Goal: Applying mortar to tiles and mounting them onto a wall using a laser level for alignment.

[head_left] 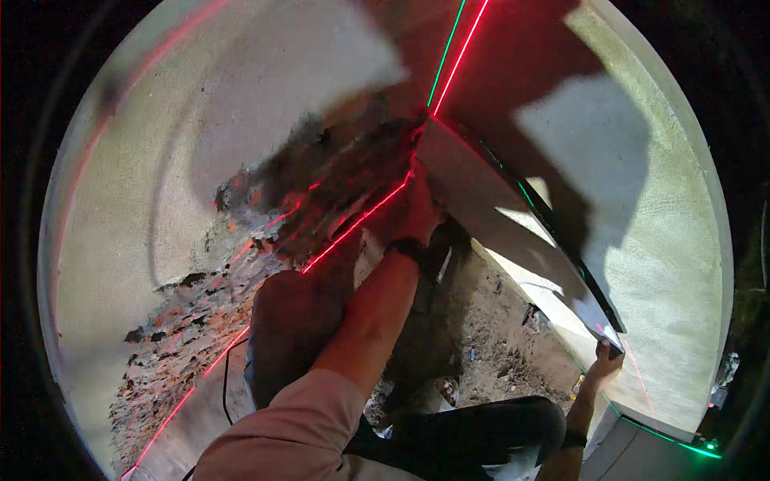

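Observation:
A long, flat grey strip (pixel 481 192), like a skirting board or tile, runs from the wall corner down to the right along the base of the right wall. My right hand (pixel 605 366) has its fingers closed round the near end of this strip. Stretched forward, my left arm ends in my left hand (pixel 421 200) close to the strip's far end at the corner. Red-lit shadow hides its fingers, so I cannot make out whether they grip. A dark gap shows between the strip's upper edge and the wall.
Broken, crumbling masonry (pixel 265 216) lines the foot of the left wall (pixel 200 144). Loose earth and rubble (pixel 513 345) cover the ground beside the strip. Red and green laser lines cross the walls, with a green light (pixel 710 446) at lower right. My dark-clothed knees (pixel 293 329) are close by.

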Tool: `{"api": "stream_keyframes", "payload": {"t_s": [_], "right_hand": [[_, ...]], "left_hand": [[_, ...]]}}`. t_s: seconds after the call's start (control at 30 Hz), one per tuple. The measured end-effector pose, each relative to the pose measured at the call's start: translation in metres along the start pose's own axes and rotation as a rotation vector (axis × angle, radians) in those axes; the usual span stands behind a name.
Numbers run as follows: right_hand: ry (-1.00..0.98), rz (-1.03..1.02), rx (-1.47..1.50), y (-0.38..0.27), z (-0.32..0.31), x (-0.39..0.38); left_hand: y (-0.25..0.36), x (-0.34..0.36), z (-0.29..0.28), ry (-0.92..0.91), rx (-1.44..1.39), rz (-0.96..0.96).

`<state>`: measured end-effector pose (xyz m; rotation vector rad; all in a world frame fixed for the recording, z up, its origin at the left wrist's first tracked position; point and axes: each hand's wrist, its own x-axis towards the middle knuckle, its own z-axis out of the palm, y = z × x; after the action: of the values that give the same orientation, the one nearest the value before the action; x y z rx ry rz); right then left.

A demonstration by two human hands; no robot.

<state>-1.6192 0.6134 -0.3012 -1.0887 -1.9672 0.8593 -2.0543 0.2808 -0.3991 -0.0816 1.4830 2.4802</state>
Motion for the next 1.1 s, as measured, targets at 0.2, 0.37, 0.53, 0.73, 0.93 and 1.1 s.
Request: {"api": "stream_keyframes", "payload": {"t_s": [0.2, 0.37, 0.53, 0.73, 0.93, 1.1], "right_hand": [[0.060, 0.000, -0.062, -0.026, 0.012, 0.004], [0.057, 0.015, -0.175, -0.027, 0.017, 0.004], [0.031, 0.034, 0.057, -0.015, 0.013, 0.007], [0.032, -0.061, 0.091, 0.001, 0.013, 0.013], [0.106, -0.034, -0.048, -0.003, 0.019, 0.012], [0.093, 0.075, -0.180, 0.003, 0.013, 0.017]], "left_hand": [[-0.001, -0.001, -0.001, 0.003, -0.028, 0.009], [0.022, -0.004, 0.007, -0.025, -0.016, 0.053], [0.031, -0.013, 0.017, -0.128, -0.411, -0.266], [-0.024, 0.009, 0.006, -0.083, -0.372, -0.025], [-0.020, -0.004, 0.028, 0.057, -0.344, -0.091], [0.007, -0.010, 0.035, 0.126, -0.374, -0.148]]}}
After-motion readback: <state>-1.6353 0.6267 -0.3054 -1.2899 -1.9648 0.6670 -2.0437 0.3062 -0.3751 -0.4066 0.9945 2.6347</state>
